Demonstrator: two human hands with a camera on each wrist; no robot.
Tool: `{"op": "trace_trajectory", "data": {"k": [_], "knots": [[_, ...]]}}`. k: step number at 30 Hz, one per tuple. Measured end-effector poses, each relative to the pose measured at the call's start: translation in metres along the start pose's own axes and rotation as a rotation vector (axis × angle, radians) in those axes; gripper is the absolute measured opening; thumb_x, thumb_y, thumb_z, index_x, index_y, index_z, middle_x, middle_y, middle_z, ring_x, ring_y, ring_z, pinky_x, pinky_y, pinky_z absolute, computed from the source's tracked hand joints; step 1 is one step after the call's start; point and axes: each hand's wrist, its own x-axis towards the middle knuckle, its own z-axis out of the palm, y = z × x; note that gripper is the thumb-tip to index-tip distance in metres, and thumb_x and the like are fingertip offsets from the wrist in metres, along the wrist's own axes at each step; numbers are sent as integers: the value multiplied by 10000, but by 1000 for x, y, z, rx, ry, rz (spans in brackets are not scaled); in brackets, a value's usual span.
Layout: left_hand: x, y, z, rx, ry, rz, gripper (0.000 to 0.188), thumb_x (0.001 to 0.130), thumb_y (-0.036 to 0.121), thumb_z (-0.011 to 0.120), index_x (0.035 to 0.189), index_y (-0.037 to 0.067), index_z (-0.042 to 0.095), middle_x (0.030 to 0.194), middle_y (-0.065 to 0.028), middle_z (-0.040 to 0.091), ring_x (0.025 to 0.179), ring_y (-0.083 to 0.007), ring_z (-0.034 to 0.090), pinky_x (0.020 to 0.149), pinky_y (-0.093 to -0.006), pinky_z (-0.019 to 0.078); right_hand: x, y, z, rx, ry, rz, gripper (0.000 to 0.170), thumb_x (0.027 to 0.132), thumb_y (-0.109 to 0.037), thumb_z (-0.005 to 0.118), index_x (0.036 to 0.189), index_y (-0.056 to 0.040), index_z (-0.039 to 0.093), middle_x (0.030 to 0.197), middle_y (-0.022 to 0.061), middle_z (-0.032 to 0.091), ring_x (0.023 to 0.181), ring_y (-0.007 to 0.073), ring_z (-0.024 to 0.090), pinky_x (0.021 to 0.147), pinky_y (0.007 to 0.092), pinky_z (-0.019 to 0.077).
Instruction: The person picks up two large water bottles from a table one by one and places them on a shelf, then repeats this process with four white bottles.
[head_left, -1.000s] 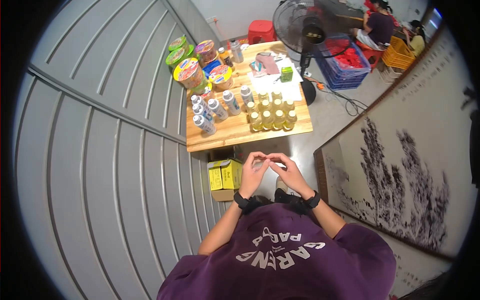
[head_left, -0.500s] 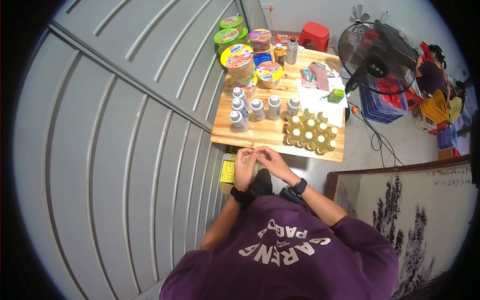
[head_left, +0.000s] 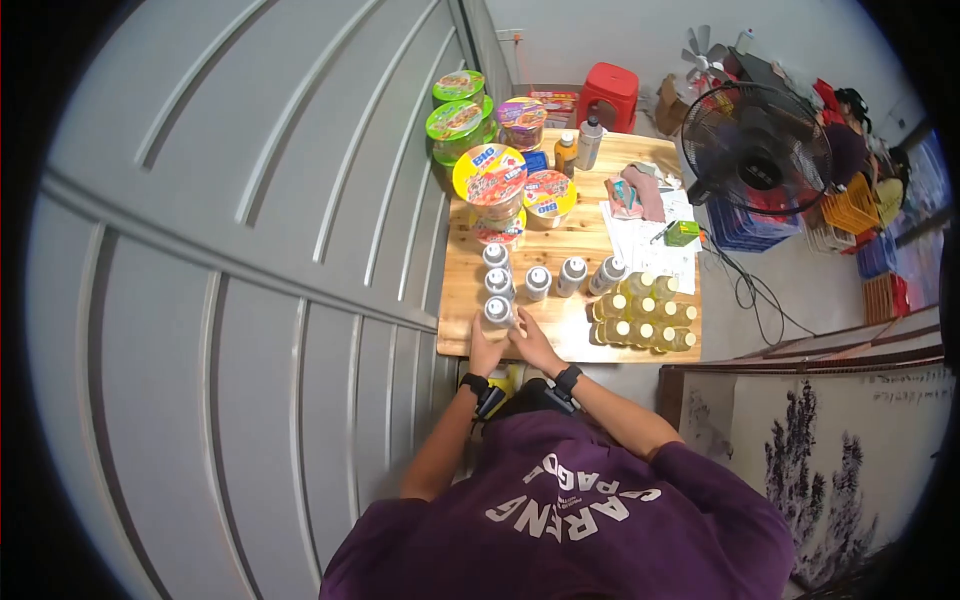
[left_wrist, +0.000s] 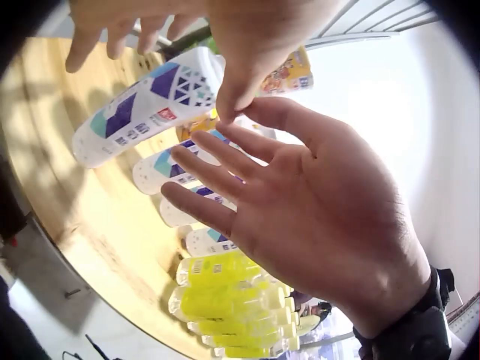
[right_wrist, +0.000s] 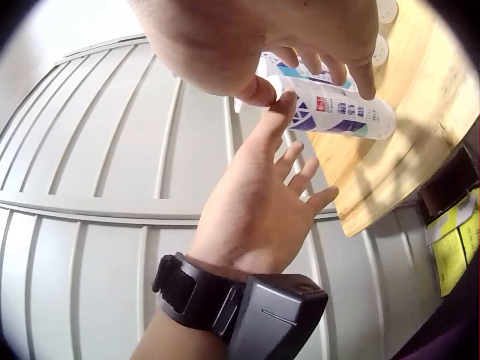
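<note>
Here's the smooth white cylindrical bottle, upright near the grained wooden tabletop's front-left corner; left hand and right hand flank it, thumb tips together, fingers spread, each grip wide, contact unclear.

Free: tabletop between right hand and yellow bottles | Blocked: white bottles beyond; grey wall left

My purple top, short sleeves, white lettering printed; black straps on both wrists, boxy dark unit attached.
</note>
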Motion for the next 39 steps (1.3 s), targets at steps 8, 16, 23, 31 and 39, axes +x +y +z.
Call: {"op": "trace_trajectory", "data": {"k": [8, 16, 23, 31, 39], "knots": [[18, -26, 14, 12, -92, -80, 842, 711, 42, 744, 1421, -9, 296, 1342, -218, 477, 1266, -329, 479, 1040, -391, 402, 28, 53, 16, 100, 82, 60, 705, 858, -44, 616, 1476, 47, 290, 1411, 281, 444, 1320, 352, 448, 1094, 374, 374], [23, -11, 5, 65, -53, -23, 698, 786, -48, 639, 1430, 43, 385, 1337, -184, 540, 1270, -294, 514, 1016, -368, 436, 38, 63, 29, -131, 138, -206, 688, 894, -36, 585, 1499, -13, 256, 1478, 247, 353, 1382, 374, 355, 1148, 389, 297], [23, -20, 2, -300, -40, -94, 504, 825, -85, 623, 1314, 4, 538, 1191, -109, 644, 1067, -194, 635, 890, -324, 532, 37, 43, 21, -24, 48, -226, 705, 914, -87, 605, 1509, -12, 235, 1475, 243, 370, 1367, 357, 393, 1127, 379, 322], [6, 30, -3, -225, -210, -25, 471, 836, -62, 669, 1287, -60, 536, 1184, -112, 639, 1096, -179, 620, 905, -301, 533, 0, 22, -9, -152, 16, -280, 688, 907, -125, 655, 1479, -6, 292, 1442, 205, 422, 1357, 294, 404, 1136, 378, 305], [-23, 89, 28, -156, -426, 93, 416, 796, -45, 724, 1195, -54, 609, 1106, -84, 656, 973, -150, 642, 833, -286, 533, -90, -1, -41, -123, 268, -293, 714, 947, -202, 637, 1506, -26, 228, 1454, 214, 398, 1370, 319, 393, 1121, 378, 330]]}}
